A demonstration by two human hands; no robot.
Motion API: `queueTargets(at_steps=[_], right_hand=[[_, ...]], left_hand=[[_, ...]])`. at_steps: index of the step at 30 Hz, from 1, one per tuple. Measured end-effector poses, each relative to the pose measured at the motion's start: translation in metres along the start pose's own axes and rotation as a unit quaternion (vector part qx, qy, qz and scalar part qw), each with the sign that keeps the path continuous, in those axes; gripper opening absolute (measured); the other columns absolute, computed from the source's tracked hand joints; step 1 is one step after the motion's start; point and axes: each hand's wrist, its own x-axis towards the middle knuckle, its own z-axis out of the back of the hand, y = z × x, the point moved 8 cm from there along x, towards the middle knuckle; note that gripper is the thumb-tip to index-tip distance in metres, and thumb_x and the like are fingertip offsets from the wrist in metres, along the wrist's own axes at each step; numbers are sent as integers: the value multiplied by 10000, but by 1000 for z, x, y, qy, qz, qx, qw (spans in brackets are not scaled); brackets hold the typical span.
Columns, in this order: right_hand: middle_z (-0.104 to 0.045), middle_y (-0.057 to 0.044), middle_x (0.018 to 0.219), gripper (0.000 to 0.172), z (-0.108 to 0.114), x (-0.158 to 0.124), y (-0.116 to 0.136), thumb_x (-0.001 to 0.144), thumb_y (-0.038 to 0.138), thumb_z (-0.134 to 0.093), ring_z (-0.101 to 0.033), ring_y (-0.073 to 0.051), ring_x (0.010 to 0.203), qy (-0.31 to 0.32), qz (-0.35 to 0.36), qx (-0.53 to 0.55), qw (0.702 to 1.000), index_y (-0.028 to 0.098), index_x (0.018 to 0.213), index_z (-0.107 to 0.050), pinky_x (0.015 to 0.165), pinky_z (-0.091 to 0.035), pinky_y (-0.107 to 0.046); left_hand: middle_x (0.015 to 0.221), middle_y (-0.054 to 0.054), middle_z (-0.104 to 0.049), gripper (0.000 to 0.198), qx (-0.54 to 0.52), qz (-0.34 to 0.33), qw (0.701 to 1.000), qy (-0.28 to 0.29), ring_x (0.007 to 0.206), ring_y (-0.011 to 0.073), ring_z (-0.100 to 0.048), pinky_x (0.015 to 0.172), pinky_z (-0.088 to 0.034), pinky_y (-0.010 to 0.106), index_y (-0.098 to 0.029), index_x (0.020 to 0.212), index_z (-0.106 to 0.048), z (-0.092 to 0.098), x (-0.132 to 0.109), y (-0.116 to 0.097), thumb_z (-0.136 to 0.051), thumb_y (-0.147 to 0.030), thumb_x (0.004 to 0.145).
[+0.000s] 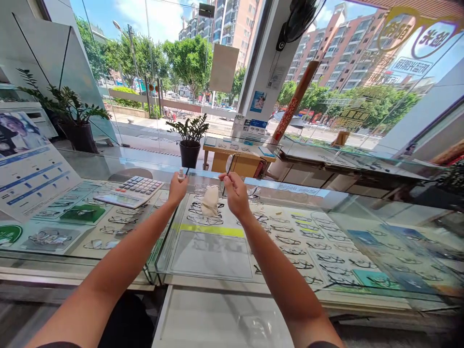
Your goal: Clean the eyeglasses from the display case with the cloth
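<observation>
My left hand [178,187] is closed around a small spray bottle [181,173] with a pale top, raised above the glass counter. My right hand [235,192] pinches a pair of eyeglasses [229,164], held up with a lens showing above the fingers. Between and below the hands a beige cloth [210,201] lies crumpled on the counter. Dark eyeglass frames [199,215] sit around and under it, seen at or through the glass. Most of the bottle's body is hidden in my left fist.
A calculator [129,191] rests on the counter at left, near a standing printed card [31,169]. Rows of eyeglasses [293,250] fill the display case at right. An open white drawer [203,314] juts out toward me. A potted plant [189,153] stands beyond the counter.
</observation>
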Motion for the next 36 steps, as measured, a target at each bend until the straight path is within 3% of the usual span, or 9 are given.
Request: queueTargets(at_steps=[3,7,9,12,15,23,29,33,36], right_hand=[[-766,-84,1077,376,-12,-15,-29,1121,527,-509,-691,-252,1037,-12,-20,-5,1000,244,1021,-736,954,-512,-403],[-765,-79,1038,412,-19,-24,-52,1099,580,-517,-709,-242,979,-5,-58,26,998,236,987,-715,931,-526,-399],[-774,-74,1050,422,-22,-29,-54,1088,601,-533,-722,-235,969,17,-76,51,996,239,955,-705,913,-534,-389],[-768,-67,1032,412,-26,-36,-52,1084,593,-549,-726,-226,944,41,-93,75,992,239,937,-701,901,-537,-382],[-755,-63,1008,409,-29,-40,-47,1079,594,-555,-722,-221,934,61,-105,99,988,239,940,-703,901,-545,-381],[-747,-47,958,402,-41,-44,-46,1047,592,-587,-709,-206,896,103,-137,149,974,240,874,-675,869,-528,-375],[-778,-60,1020,423,-44,-45,-39,1031,630,-609,-717,-201,911,118,-145,173,967,234,914,-699,857,-541,-362],[-798,-77,1049,441,-30,-35,-39,1011,659,-633,-740,-207,934,95,-150,186,967,233,960,-736,822,-552,-347],[-813,-80,1036,426,-19,-28,-44,998,649,-658,-760,-203,912,63,-162,217,961,234,959,-743,785,-553,-331]], left_hand=[[808,2,-520,494,-85,5,995,47,721,177,-526,613,-456,275,-263,933,-486,-16,-15,-19,-574,-746,880],[703,7,-461,785,-202,35,959,197,631,168,-487,515,-413,280,-251,766,-488,-39,-40,-46,-416,-1030,826],[669,0,-399,821,-257,51,924,277,606,167,-446,483,-354,277,-250,712,-471,-47,-54,-59,-424,-1063,819],[651,5,-361,820,-281,65,899,330,605,178,-423,477,-332,289,-247,675,-474,-49,-66,-68,-400,-1043,857],[661,19,-395,791,-287,57,898,328,631,188,-456,506,-378,305,-240,672,-505,-47,-68,-70,-408,-998,877],[683,38,-533,674,-150,-45,963,220,611,149,-484,547,-425,280,-207,669,-586,-43,-56,-61,-601,-861,835],[699,32,-543,630,-129,-54,964,224,624,156,-491,562,-441,287,-208,715,-601,-39,-58,-65,-592,-821,863],[711,38,-552,648,-130,-71,964,222,625,157,-495,581,-446,292,-210,719,-601,-32,-55,-70,-549,-832,895],[694,36,-537,636,-91,-95,957,259,616,162,-480,574,-426,297,-215,700,-593,-36,-60,-72,-530,-812,909]])
